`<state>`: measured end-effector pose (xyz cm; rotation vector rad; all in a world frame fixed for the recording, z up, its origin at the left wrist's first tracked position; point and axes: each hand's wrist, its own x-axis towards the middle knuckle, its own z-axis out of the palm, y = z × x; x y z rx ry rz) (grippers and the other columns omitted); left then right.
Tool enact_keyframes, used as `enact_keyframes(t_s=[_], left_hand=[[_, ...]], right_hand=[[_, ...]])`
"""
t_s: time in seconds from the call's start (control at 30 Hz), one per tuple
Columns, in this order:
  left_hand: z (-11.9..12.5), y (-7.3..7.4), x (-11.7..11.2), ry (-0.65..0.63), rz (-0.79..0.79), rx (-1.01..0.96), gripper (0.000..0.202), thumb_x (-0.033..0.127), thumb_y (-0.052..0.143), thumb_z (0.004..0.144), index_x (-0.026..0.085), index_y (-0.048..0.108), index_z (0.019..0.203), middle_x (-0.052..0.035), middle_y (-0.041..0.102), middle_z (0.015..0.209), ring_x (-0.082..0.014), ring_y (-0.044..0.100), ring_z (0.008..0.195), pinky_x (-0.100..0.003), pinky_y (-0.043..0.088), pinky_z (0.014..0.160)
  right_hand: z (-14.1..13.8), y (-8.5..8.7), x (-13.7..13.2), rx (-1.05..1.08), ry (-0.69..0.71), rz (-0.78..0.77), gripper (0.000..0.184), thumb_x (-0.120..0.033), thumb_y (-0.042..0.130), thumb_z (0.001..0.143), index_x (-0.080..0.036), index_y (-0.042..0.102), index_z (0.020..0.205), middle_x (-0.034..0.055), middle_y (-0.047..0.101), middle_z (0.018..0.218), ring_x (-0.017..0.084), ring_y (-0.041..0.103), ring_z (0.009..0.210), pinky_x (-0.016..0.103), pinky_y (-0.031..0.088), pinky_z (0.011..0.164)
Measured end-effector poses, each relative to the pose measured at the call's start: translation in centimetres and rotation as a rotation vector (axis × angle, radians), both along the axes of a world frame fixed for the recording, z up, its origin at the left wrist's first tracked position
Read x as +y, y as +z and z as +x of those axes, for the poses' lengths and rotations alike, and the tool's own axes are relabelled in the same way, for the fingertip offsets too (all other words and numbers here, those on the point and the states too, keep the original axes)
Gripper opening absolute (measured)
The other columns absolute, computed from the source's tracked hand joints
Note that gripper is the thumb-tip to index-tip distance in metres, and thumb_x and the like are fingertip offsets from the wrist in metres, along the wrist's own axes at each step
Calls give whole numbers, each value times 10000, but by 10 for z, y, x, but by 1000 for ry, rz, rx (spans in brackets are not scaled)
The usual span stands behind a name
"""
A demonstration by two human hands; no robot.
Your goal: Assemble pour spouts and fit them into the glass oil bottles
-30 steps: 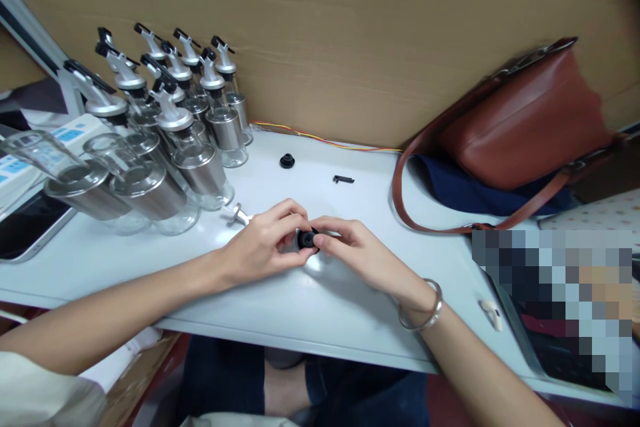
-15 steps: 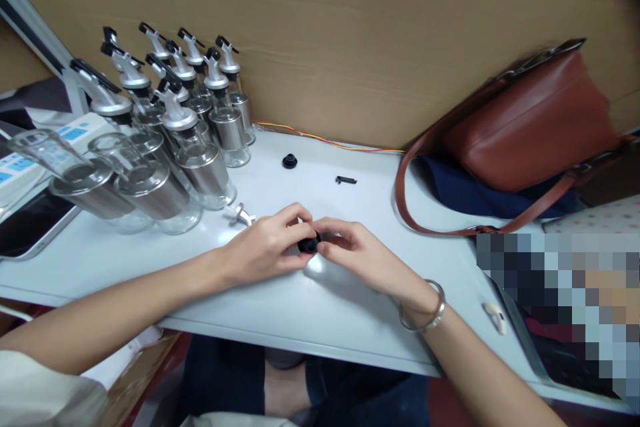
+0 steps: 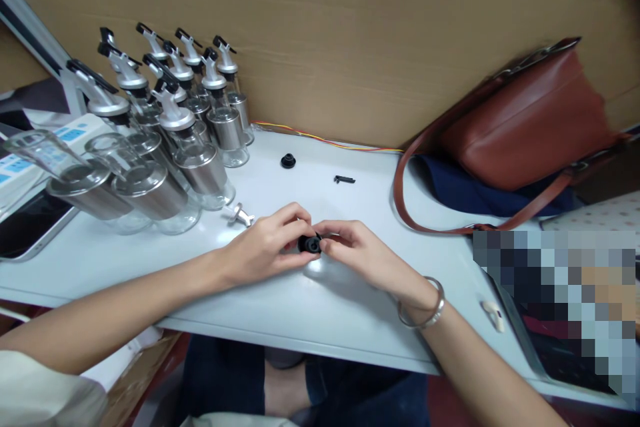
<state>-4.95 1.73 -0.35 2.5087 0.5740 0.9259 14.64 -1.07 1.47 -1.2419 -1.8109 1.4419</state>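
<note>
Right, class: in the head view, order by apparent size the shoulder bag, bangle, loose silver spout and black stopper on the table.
1. Reddish-brown shoulder bag
2. Silver bangle
3. Loose silver spout
4. Black stopper

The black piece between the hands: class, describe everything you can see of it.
The black piece is small and roundish, with a ringed face turned toward the camera; detail at its centre is too small to read. It looks like rubber or plastic. The left hand pinches it between thumb and fingers, and the right hand has its fingertips at the right edge. Fingers hide part of it. It is held over the table.
</note>
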Motion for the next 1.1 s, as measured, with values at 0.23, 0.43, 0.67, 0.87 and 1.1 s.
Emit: enact_keyframes(t_s=[0.23,0.43,0.67,0.87,1.1], left_hand=[[-1,-1,0,-28,29,-7,143,249,548,902,140,577,991,-61,550,948,-67,534,599,-189,495,551],[-2,0,2,1,51,-2,140,262,504,927,181,549,1033,-62,542,993,-122,585,778,-226,522,662],[0,1,4,-14,-205,23,228,342,480,926,231,495,1125,-50,474,1056,-85,536,685,-253,533,656],[2,7,0,50,-389,-84,149,299,530,902,213,543,1023,-49,471,1046,-135,569,884,-267,564,738],[5,1,1,55,-524,-259,176,184,635,821,215,516,947,-24,431,1054,-131,579,969,-323,574,853]], right_hand=[[1,2,0,62,10,-67,234,-276,502,780,-158,679,878,13,604,791,153,513,758,268,394,691],[-3,4,-1,73,-10,-14,229,-311,496,797,-156,646,873,29,618,819,165,526,786,285,421,723],[-5,4,2,167,-57,67,207,-316,516,817,-192,641,925,55,623,1022,194,568,1011,325,444,885],[-3,-4,4,66,-210,145,226,-375,558,821,-202,667,917,57,548,964,190,552,929,328,471,796],[-2,-2,2,-17,-242,301,289,-334,621,805,-248,672,1076,83,485,1147,221,500,1119,366,489,867]])
